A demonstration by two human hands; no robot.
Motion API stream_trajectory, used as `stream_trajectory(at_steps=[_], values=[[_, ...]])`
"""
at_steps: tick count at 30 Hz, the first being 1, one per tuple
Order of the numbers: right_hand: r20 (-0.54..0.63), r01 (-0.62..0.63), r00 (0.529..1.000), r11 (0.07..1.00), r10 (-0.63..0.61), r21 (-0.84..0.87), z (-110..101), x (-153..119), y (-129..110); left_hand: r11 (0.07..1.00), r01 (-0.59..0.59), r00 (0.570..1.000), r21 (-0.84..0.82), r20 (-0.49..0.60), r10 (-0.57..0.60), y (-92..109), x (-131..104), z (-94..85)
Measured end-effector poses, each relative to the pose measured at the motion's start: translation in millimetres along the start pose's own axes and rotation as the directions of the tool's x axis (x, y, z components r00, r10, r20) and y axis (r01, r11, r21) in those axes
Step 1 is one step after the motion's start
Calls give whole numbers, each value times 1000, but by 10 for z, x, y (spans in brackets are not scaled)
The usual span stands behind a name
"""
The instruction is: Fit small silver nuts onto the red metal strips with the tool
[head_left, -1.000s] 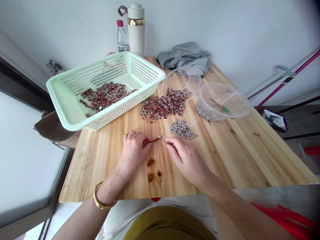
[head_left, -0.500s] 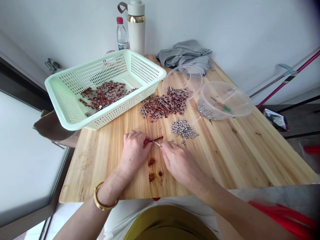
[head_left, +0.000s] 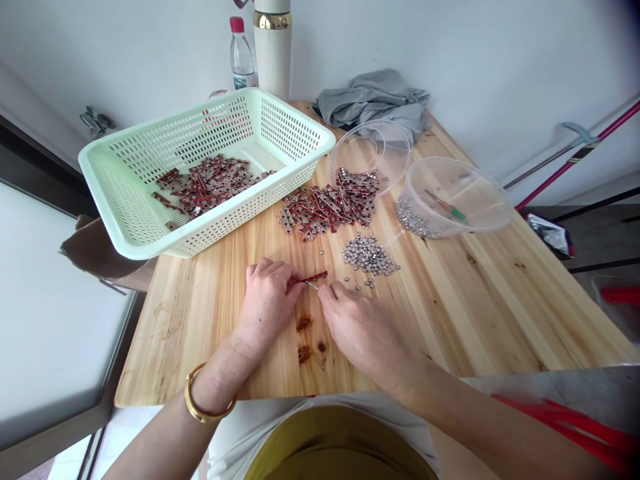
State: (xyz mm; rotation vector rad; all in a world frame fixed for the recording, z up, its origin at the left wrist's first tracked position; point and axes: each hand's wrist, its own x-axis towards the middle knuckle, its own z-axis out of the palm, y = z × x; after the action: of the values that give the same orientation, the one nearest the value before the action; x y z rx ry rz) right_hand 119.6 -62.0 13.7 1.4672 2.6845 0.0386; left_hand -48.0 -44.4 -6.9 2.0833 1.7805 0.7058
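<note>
My left hand (head_left: 269, 293) is closed, pinching a narrow reddish-brown strip (head_left: 318, 275) between thumb and fingers just above the table. The strip's free end points right. From the other side my right hand (head_left: 357, 327) grips a thin metal tool (head_left: 312, 285), its tip at the strip beside my left thumb; most of the tool is hidden in the fingers. Beyond my right hand lies a pile of small round metal pieces (head_left: 367, 253), with a few scattered nearer me. Behind it is a heap of similar reddish-brown strips (head_left: 330, 207) bearing metal dots.
A pale green basket (head_left: 240, 207) with more strips stands at the back left. To the right are a clear plastic tub (head_left: 480, 207) holding metal pieces and a green-handled tool, a clear lid (head_left: 395, 150) and a grey cloth (head_left: 373, 100). A bottle (head_left: 242, 57) and a tumbler (head_left: 273, 60) stand behind.
The camera view has shifted slightly. My right hand has moved a little left, closer to my left hand; the strip and left hand stay almost the same.
</note>
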Motion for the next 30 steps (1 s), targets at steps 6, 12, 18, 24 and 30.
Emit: stream_trajectory(at_steps=[6,12,18,24,30], values=[[34,9,999,994,-5,-112,-64,18,-64,1000,-5,1000,-18,-5,5,4,9,-12],[13,61,998,992,-60,-109,-33,21,-43,1000,10,1000,-9,-13,-10,18,10,-32],[-22,-40,998,932,52,361,-149,47,232,999,9,1000,-33,6,-9,28,14,-52],[-187,110,982,789,7,605,-149,-161,441,1000,14,1000,-27,-17,-14,39,-1,-40],[-111,71,994,842,-13,534,64,-255,332,1000,20,999,2,-25,-20,38,3,-18]])
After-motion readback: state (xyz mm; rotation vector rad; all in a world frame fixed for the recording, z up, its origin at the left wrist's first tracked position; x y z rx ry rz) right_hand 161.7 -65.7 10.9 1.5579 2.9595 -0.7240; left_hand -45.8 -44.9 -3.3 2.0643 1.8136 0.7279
